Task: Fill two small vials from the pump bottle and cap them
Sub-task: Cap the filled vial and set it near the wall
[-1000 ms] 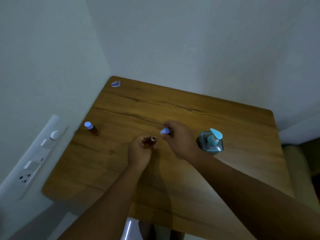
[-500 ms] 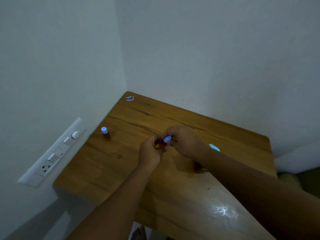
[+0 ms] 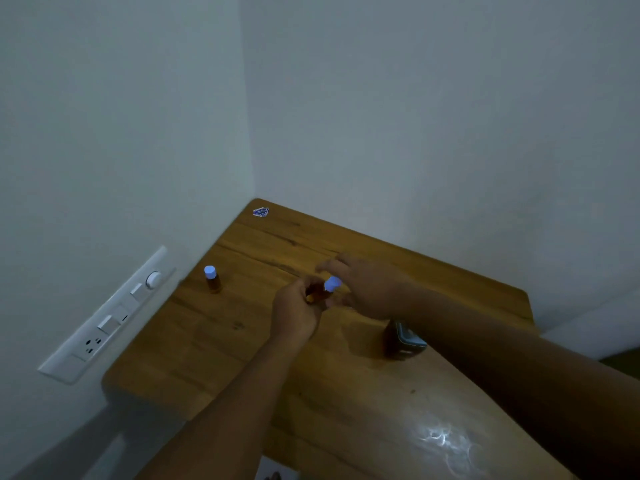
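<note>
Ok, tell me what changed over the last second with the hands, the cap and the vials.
The right hand carried the blue cap leftward onto the mouth of the vial that the left hand grips; a second ago that vial was open and the cap held apart. The right fingers now look spread around the cap. The capped vial near the wall stayed put. The pump bottle is now mostly hidden by the right forearm.

Capped vial [image 3: 212, 279] upright on table [image 3: 214, 344], left edge, beside wall switch panel [image 3: 110, 317]. Second vial [image 3: 317, 293] mid-table between left hand [image 3: 295, 315] and right hand [image 3: 367, 285]. Pump bottle [image 3: 403, 339] right, under forearm. Sticker [image 3: 260, 212] far corner.
</note>
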Demonstrator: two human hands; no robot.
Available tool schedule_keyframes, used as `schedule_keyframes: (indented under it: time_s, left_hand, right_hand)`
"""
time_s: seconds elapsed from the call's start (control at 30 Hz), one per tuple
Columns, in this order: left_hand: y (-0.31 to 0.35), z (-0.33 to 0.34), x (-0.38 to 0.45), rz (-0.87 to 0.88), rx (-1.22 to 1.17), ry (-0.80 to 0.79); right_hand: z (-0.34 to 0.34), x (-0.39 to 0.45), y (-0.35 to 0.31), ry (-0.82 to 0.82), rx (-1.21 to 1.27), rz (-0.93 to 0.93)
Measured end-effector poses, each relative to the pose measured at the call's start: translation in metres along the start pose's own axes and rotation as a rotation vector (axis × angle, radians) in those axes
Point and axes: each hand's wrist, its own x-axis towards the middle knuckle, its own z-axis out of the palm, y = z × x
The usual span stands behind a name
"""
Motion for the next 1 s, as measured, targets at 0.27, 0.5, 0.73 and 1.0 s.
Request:
schedule_keyframes:
  time_s: [0.27,0.5,0.73,1.0]
  left_hand:
    - [-0.002,-0.004,-0.003,0.016,0.013,-0.013]
    - [-0.001,-0.013,0.002,0.039,0.038,0.023]
    - [-0.014,-0.026,0.004,0.037,0.081,0.047]
    - [-0.02,-0.033,0.009,-0.038,0.022,0.213]
  right_hand:
    - [0.005,0.017,-0.008,0.072,-0.109,0.169]
    - [0.008,0.026,-0.027,0.057,-0.153,0.089]
    - [0.014,0.032,-0.033,0.049,0.081,0.091]
    - [0.04,0.063,-0.042,0.263,0.455,0.127]
